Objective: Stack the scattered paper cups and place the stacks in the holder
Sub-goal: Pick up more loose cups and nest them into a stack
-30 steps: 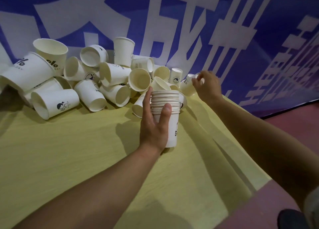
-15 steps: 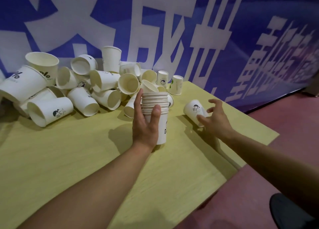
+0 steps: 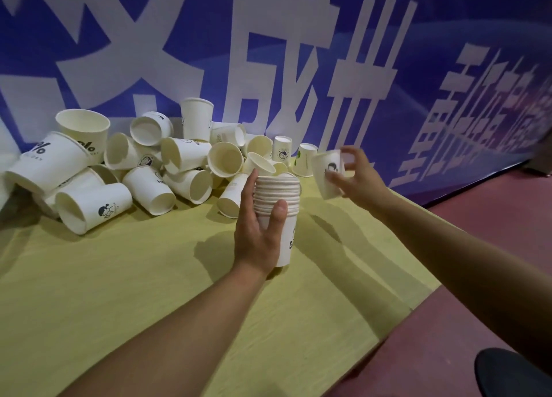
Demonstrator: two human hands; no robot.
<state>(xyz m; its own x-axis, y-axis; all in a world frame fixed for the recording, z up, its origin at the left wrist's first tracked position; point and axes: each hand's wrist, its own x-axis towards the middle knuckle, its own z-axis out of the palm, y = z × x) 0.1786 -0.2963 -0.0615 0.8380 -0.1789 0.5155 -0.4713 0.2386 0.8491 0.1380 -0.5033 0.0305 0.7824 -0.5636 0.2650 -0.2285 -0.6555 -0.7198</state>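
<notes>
1. One blue banner (image 3: pixel 298 53) with large white characters fills the background, standing behind the stack of nested paper cups.
2. Under the stack lies the yellow-green surface (image 3: pixel 134 292); its right edge runs just right of the stack, and beyond that edge is a reddish floor (image 3: pixel 478 322).
3. Left of the stack and behind it, a heap of loose paper cups (image 3: pixel 134 169) is piled against the banner, most lying on their sides, a few upright, some printed with dark logos.
4. The stack of nested paper cups (image 3: pixel 279 214) stands upright on the surface, its many rolled rims bunched close together at the top.
5. The left hand (image 3: pixel 258 232) grips this stack from the near side, thumb curled across the rims in front, fingers stretched up along its left side.
6. To the right of the stack and raised above its top, the right hand (image 3: pixel 357 175) holds a single paper cup (image 3: pixel 327 175) in its fingertips, clear of the surface; the cup is tilted, logo facing the camera, and blurred.
7. Two small upturned cups (image 3: pixel 282 150) stand behind the stack, near the banner.
8. At the lower right corner, well away from the stack, a dark rounded object (image 3: pixel 513 372) shows on the floor; I cannot tell what it is.
</notes>
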